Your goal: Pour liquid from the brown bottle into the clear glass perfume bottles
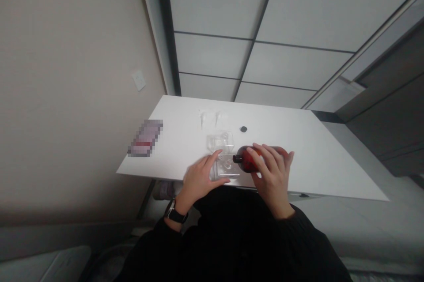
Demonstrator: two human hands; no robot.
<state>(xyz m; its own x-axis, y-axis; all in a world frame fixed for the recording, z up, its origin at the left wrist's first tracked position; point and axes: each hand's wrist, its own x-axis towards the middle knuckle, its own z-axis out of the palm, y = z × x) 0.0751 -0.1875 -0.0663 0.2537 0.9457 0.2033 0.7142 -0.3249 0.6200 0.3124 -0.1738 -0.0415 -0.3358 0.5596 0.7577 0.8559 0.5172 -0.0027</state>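
On smooth white table [318,158]: 1 amber bottle [247,163], glossy, rounded, tipped nearly flat, dark neck pointing left at near clear box [228,171]; over or just beside it, can't tell. Right hand [274,180]: grip wrapped round bottle body, label area covered. Left hand [198,179]: grip spread about near clear box, can't tell if pressing. 1 more, far clear box [212,141], angular, see-through, outlines hard to separate. 2 small pale pieces [203,118] farther back, too faint to identify. 1 round black cap [244,129]. 1 pixelated item [145,138], far left.
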